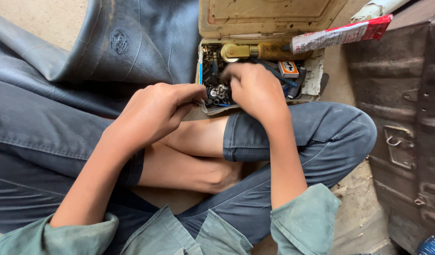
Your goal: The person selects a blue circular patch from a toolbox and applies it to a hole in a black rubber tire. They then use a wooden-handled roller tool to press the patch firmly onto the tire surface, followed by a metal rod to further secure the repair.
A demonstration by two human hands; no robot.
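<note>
While right hand (255, 89) digs in open tin (269, 19), grip hidden; left hand (153, 113) curled, rubber tube (132, 42) beside.

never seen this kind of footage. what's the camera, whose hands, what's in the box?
There is one picture, from a camera worn on a person's head, looking down at their own lap. They sit cross-legged on the floor. The left hand is curled at the edge of an open, worn cream metal tin; whether it pinches anything is hidden. The right hand reaches into the tin, fingers buried among small metal valve parts. The tin also holds a brass-headed tool and a small orange box. A red-and-white tube lies across it. A black rubber inner tube lies alongside.
</note>
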